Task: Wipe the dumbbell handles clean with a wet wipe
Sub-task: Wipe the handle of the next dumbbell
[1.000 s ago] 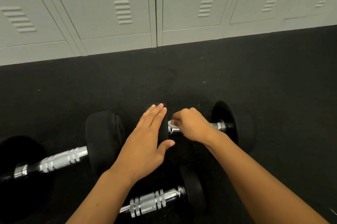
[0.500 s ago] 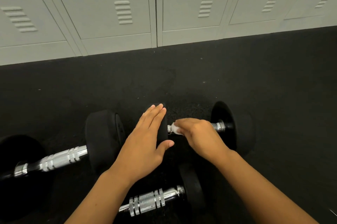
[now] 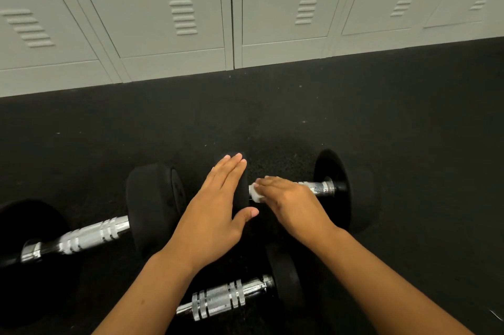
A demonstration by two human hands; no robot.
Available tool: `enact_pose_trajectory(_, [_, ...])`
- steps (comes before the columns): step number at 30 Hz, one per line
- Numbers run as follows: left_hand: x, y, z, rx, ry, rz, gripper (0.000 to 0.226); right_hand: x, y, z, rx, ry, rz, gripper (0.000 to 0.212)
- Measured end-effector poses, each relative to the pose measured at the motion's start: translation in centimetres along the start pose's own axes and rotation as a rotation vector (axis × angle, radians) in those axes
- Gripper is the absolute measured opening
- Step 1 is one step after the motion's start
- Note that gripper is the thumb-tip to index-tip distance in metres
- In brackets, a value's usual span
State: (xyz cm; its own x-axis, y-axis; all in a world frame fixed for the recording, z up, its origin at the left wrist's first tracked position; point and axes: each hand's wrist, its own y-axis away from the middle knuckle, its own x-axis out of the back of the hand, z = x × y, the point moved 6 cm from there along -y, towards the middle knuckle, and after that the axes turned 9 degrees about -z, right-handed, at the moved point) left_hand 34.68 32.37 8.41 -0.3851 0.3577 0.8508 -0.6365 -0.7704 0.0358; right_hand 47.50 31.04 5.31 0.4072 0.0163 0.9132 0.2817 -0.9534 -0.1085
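Note:
Three black dumbbells with chrome handles lie on the dark floor. My left hand (image 3: 215,212) rests flat, fingers together, on the left weight head of the far dumbbell (image 3: 331,187). My right hand (image 3: 289,201) lies over that dumbbell's chrome handle (image 3: 317,187), pressing a white wet wipe (image 3: 255,194) against the handle's left end. Only a small corner of the wipe shows under my fingers. A second dumbbell (image 3: 90,236) lies at the left, and a third dumbbell (image 3: 226,299) lies near me under my forearms.
A row of grey metal lockers (image 3: 231,13) runs along the far edge of the black rubber floor (image 3: 409,122). Open floor stretches to the right and behind the dumbbells.
My right hand has flattened from a curled grip over the handle and slid slightly left, and the white wipe now shows at the handle's left end. My left hand has stayed put.

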Motion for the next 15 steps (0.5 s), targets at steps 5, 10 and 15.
enact_pose_trajectory(5, [-0.1, -0.1, 0.0, 0.003, -0.004, 0.012, 0.079, -0.6, -0.8, -0.6, 0.023, 0.000, -0.003, 0.034])
enact_pose_trajectory(10, [0.0, 0.0, 0.1, -0.004, -0.007, 0.007, 0.079, -0.5, 0.0, 0.1, 0.036, 0.037, 0.086, 0.029])
enact_pose_trajectory(15, [-0.1, -0.1, 0.0, 0.005, 0.000, 0.008, 0.080, -1.3, 1.4, 0.8, 0.223, 0.089, 0.088, 0.037])
